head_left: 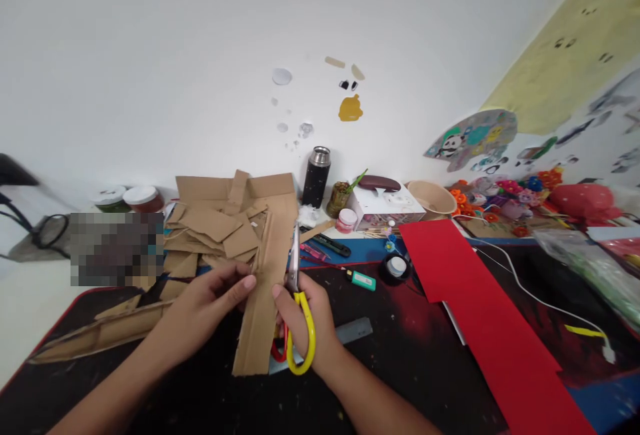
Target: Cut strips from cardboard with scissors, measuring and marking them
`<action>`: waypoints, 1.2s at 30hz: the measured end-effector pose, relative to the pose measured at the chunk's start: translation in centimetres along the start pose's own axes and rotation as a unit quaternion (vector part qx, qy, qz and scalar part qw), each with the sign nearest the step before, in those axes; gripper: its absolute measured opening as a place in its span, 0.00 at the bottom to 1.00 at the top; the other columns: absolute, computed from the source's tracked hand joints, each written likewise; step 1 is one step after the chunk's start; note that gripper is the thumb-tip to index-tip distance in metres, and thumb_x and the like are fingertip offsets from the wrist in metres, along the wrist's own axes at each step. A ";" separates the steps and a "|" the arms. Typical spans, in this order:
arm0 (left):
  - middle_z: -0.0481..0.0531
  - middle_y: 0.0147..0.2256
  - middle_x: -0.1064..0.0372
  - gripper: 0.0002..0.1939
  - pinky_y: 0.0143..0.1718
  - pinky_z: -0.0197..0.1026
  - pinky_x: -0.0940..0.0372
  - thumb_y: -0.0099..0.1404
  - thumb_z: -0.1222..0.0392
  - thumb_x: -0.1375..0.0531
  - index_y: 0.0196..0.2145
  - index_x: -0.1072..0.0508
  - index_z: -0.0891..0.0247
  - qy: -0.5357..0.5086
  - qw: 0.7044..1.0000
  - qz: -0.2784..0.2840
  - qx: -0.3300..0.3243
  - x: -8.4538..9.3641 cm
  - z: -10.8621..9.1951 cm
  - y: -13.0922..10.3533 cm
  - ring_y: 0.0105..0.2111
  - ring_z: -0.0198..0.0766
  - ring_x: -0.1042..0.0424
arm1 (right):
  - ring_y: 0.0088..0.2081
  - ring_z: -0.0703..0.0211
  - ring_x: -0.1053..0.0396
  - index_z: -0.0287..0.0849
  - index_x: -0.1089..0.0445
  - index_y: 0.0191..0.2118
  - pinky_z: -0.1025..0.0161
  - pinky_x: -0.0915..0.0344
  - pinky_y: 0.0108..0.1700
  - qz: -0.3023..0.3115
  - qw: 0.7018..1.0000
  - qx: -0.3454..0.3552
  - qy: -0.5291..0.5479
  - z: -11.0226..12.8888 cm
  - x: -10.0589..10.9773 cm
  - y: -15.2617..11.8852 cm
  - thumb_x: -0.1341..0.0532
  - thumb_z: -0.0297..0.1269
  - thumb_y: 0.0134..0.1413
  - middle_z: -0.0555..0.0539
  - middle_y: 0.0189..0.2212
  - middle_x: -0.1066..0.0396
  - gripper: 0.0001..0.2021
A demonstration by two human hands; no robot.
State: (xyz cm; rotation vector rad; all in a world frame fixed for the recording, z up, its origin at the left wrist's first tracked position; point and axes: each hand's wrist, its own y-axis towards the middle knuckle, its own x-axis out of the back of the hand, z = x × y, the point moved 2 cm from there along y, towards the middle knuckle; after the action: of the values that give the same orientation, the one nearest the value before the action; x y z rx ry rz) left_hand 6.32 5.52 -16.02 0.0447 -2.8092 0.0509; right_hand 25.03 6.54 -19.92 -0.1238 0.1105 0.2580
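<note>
A long strip of brown cardboard (263,288) stands tilted in front of me, with fold lines running along it. My left hand (220,301) pinches its left edge, thumb in front and fingertips partly hidden. In my right hand (313,315) is a pair of scissors (307,338) with yellow and red handles. Their blades point away from me beside the strip's right edge, and my right thumb touches the cardboard. A metal ruler (355,330) lies on the black mat, partly beneath the right hand.
Cardboard scraps (205,228) are piled at the back left, and a curved cardboard piece (110,333) lies nearer. Along the wall stand a black flask (317,178), a white box (387,205) and a beige bowl (433,198). Red sheets (480,308) cover the right side.
</note>
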 end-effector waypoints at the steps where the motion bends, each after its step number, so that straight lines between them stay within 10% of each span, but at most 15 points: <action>1: 0.51 0.28 0.24 0.28 0.32 0.43 0.29 0.62 0.27 0.34 0.32 0.18 0.56 0.007 1.000 0.011 0.002 -0.2 0.0 -0.1 0.30 0.46 0.26 | 0.18 0.67 0.41 0.44 0.33 0.33 0.70 0.42 0.20 0.002 1.000 0.000 0.001 -0.1 -0.1 -0.1 0.30 0.60 0.59 0.57 0.19 0.36 0.23; 16: 0.48 0.28 0.32 0.26 0.32 0.40 0.35 0.63 0.31 0.35 0.28 0.25 0.58 0.029 0.998 0.051 0.028 0.2 -1.1 -0.8 0.31 0.42 0.34 | 0.15 0.66 0.39 0.44 0.33 0.32 0.70 0.43 0.16 -0.015 0.998 0.008 0.068 0.4 1.0 0.6 0.34 0.78 0.53 0.56 0.15 0.35 0.36; 25: 0.45 0.27 0.37 0.26 0.30 0.38 0.38 0.67 0.32 0.37 0.27 0.29 0.58 0.070 0.985 0.158 0.022 -0.3 -0.9 -1.2 0.28 0.40 0.38 | 0.13 0.66 0.38 0.44 0.32 0.34 0.72 0.44 0.15 -0.081 0.991 0.009 0.109 0.6 2.9 1.9 0.27 0.66 0.54 0.57 0.15 0.33 0.28; 36: 0.52 0.33 0.16 0.24 0.32 0.42 0.26 0.59 0.45 0.25 0.50 0.17 0.55 -0.004 0.959 0.242 0.147 0.6 0.7 -1.9 0.32 0.51 0.19 | 0.13 0.67 0.40 0.44 0.33 0.29 0.71 0.46 0.15 -0.138 0.979 0.024 0.146 1.1 3.4 2.2 0.26 0.61 0.53 0.56 0.14 0.34 0.26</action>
State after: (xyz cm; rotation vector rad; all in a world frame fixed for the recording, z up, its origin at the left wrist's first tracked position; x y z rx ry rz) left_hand 5.61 3.53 -16.42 -0.5727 -2.7260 0.5820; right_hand 27.84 9.67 -19.51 -0.1262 0.3876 -0.0414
